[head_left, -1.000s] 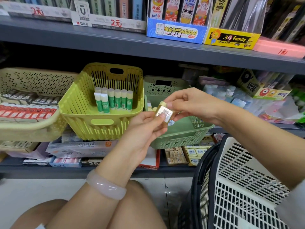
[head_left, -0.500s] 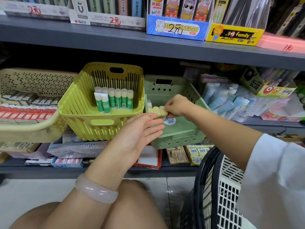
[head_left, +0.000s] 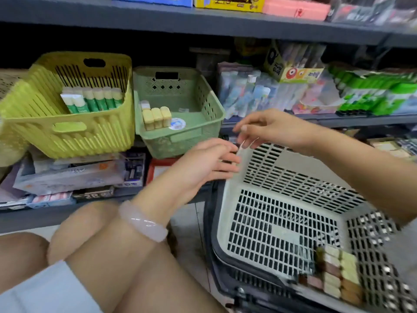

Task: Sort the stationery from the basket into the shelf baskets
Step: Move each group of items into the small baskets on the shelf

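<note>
A grey metal shelf (head_left: 203,23) spans the frame from left to right. At lower right sits the white slotted basket (head_left: 282,222) inside a dark frame, with a blurred cluster of small yellow and brown stationery boxes (head_left: 334,276) in its lower right corner. At upper left, on the shelf, the yellow-green basket (head_left: 67,132) holds a row of green-and-white glue sticks (head_left: 94,101). Just right of it the smaller sage-green basket (head_left: 180,136) carries three pale yellow boxes (head_left: 155,118) standing along its left wall.

The right hand (head_left: 268,129) hangs over the white basket's far rim at centre; its grip is loose, fingers drooping, and whether they pinch anything I cannot tell. The left hand (head_left: 207,159) lies just below it, fingers straight and relaxed, touching that rim, holding nothing. A pale bangle (head_left: 143,221) circles the left wrist.
</note>
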A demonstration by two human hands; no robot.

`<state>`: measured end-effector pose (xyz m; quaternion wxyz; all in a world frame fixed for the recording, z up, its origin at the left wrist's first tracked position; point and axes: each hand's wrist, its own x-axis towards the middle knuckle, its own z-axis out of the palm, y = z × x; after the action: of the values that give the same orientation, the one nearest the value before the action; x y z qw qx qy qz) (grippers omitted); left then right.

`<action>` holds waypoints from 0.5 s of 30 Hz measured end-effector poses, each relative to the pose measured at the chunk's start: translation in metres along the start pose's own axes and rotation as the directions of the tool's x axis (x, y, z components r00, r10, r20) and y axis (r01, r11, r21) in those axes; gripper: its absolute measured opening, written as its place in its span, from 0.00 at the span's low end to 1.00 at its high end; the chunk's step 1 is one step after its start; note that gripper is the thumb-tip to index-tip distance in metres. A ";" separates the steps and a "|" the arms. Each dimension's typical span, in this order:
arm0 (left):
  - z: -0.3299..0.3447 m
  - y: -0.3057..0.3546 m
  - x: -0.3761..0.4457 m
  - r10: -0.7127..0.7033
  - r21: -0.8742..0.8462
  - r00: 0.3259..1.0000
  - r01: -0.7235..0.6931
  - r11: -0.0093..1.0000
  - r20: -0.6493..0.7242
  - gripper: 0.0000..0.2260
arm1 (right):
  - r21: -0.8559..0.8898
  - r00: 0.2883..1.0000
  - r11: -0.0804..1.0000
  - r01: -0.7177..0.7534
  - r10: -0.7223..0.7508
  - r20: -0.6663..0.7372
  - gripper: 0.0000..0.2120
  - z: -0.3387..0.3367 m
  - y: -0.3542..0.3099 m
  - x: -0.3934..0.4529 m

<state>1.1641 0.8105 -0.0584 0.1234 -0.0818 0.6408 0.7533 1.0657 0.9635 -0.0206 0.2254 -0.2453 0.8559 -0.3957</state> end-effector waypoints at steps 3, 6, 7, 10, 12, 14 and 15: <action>0.037 -0.030 0.007 -0.125 0.329 0.984 0.078 0.941 0.125 0.08 | -0.128 0.988 0.982 -0.137 0.145 0.057 0.10 0.001 0.062 -0.038; 0.043 -0.045 0.019 -0.087 0.517 0.995 0.055 0.854 0.038 0.07 | -0.334 0.925 0.915 -0.228 0.310 0.219 0.12 0.005 0.126 -0.071; 0.041 -0.047 0.021 -0.073 0.569 0.997 0.048 0.821 0.021 0.07 | -0.439 0.891 0.873 -0.213 0.357 0.280 0.13 0.006 0.146 -0.081; 0.036 -0.050 0.022 -0.042 0.709 0.999 0.038 0.705 -0.013 0.04 | -0.690 0.750 0.713 -0.128 0.524 0.403 0.19 0.008 0.199 -0.110; 0.035 -0.051 0.023 -0.022 0.739 0.998 0.064 0.670 -0.067 0.04 | -0.743 0.680 0.659 -0.116 0.597 0.424 0.24 0.012 0.225 -0.125; 0.032 -0.052 0.026 0.003 0.740 0.991 0.097 0.666 -0.132 0.03 | -0.753 0.670 0.651 -0.098 0.603 0.434 0.29 0.017 0.242 -0.134; 0.029 -0.052 0.027 0.017 0.738 0.987 0.109 0.666 -0.161 0.04 | -0.747 0.681 0.659 -0.088 0.587 0.438 0.30 0.019 0.248 -0.137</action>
<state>1.1545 0.8493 -0.1100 0.1150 -0.0985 0.8974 0.4144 1.1236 1.1751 -0.2012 0.4765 -0.2536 0.8351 0.1054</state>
